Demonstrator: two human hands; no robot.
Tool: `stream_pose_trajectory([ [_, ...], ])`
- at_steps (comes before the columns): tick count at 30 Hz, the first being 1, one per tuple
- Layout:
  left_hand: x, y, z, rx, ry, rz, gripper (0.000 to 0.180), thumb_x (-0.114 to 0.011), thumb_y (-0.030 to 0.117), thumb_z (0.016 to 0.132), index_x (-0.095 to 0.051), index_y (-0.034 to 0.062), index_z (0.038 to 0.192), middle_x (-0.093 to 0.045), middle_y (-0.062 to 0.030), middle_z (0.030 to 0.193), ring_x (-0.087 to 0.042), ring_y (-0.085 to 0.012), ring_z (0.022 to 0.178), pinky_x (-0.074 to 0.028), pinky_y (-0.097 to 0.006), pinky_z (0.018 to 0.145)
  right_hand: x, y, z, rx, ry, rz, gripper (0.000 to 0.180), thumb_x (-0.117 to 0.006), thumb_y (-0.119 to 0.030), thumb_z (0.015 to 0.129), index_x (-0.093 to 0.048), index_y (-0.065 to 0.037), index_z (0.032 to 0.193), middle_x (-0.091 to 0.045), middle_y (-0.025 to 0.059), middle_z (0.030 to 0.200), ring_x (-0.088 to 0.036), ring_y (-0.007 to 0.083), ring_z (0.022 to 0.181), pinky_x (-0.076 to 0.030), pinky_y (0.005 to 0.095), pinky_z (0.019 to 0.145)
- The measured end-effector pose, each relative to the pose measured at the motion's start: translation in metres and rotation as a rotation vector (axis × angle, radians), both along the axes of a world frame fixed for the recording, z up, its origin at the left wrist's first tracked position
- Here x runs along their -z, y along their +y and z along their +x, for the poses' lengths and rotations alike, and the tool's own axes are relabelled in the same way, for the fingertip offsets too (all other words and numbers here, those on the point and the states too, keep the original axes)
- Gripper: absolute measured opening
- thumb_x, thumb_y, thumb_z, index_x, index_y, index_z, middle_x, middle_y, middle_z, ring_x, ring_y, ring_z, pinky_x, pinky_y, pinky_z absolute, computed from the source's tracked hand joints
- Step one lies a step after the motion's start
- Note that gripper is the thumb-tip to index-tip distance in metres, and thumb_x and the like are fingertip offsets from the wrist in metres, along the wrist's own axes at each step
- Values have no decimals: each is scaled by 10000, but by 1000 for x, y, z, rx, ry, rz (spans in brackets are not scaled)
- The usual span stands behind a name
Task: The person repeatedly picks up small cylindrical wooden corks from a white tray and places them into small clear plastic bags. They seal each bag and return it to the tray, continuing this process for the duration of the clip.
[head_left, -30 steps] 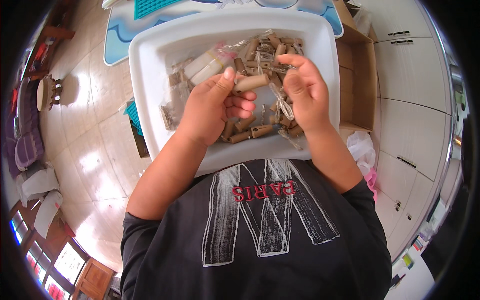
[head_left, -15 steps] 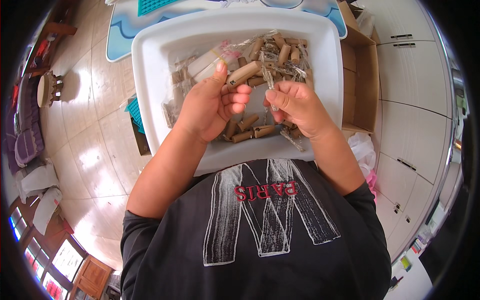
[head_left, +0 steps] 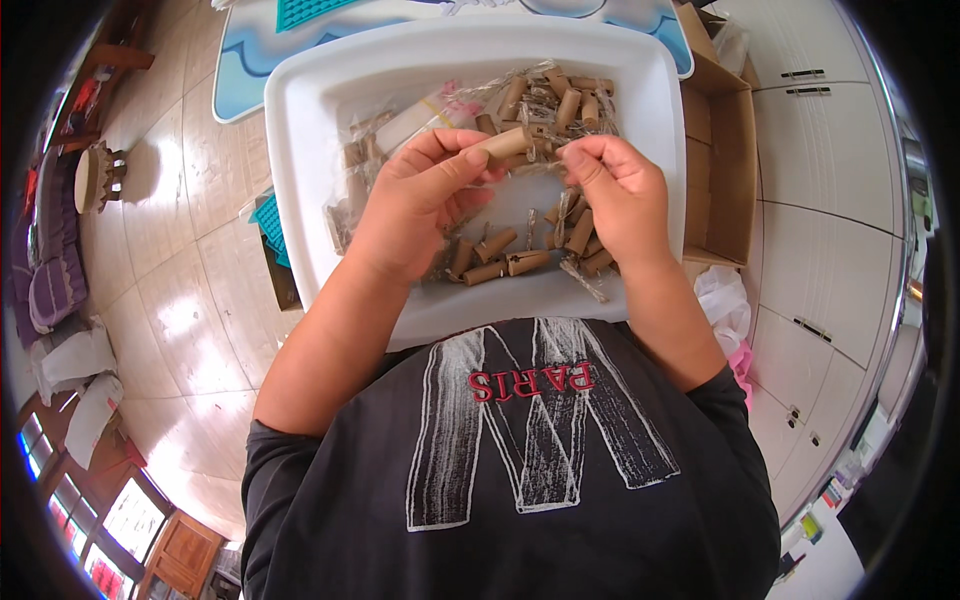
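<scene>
Over the white plastic tub (head_left: pixel 676 180), my left hand (head_left: pixel 420 195) closes its thumb and fingers round a tan cork-shaped stopper (head_left: pixel 508 145), held roughly level and pointing right. A thin silvery wire (head_left: pixel 548 152) seems to trail from the stopper's right end. Its far part is pinched between the thumb and fingertips of my right hand (head_left: pixel 622 190). Beneath both hands lie several more cork-shaped stoppers (head_left: pixel 569 108) with bundled silvery wires, loose in the tub. My fingers partly cover the held stopper.
Clear plastic bags (head_left: pixel 352 190) with more stoppers fill the tub's left side. A blue-and-white table (head_left: pixel 245 70) stands behind, carrying a teal mat (head_left: pixel 303 10). On the right is an open cardboard box (head_left: pixel 720 170) beside white cabinets (head_left: pixel 830 150). A round stool (head_left: pixel 95 180) stands at far left.
My left hand has turned the stopper over, so its dark printed mark no longer shows. My right hand has moved up and slightly right, its grip now at the wire beyond the stopper's end.
</scene>
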State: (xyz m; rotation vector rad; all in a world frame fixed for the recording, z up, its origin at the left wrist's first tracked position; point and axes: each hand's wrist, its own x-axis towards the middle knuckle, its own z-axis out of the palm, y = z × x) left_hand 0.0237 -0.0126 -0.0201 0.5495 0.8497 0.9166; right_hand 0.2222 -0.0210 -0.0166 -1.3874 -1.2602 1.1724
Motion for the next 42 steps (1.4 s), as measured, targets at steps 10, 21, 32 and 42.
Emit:
stream_pose_trajectory([
  [10, -7, -9, 6, 268, 159, 131, 171, -600, 106, 841, -552, 40, 990, -629, -63, 925, -592, -134, 863, -447, -236, 776, -4, 2, 1, 228, 322, -33, 138, -642, -113, 828, -604, 14, 867, -618, 50, 741, -511, 53, 614, -354, 167, 485],
  [21, 0, -2, 1, 194, 28, -155, 249, -519, 284, 906, -539, 50, 989, -630, -84, 929, -623, -137, 812, -498, -249, 663, -12, -1, 3, -237, 362, -158, 178, -668, -78, 795, -587, 13, 925, -580, 20, 746, -524, 62, 658, -402, 182, 582],
  [32, -1, 33, -31, -60, 1605, 737, 329, -611, 349, 812, -607, 42, 928, -624, -107, 874, -608, -250, 820, -473, -347, 722, -7, -4, -1, -87, 160, 1, 243, -656, -78, 808, -591, -3, 1030, -609, 10, 854, -541, 56, 765, -430, 182, 675],
  [42, -6, 37, -40, 311, 1981, 504, 212, -510, 299, 849, -633, 131, 890, -641, -94, 810, -605, -289, 782, -449, -388, 687, -12, -5, 0, -95, 253, 47, 259, -642, -23, 805, -576, 6, 1054, -604, 16, 912, -551, 68, 806, -438, 188, 715],
])
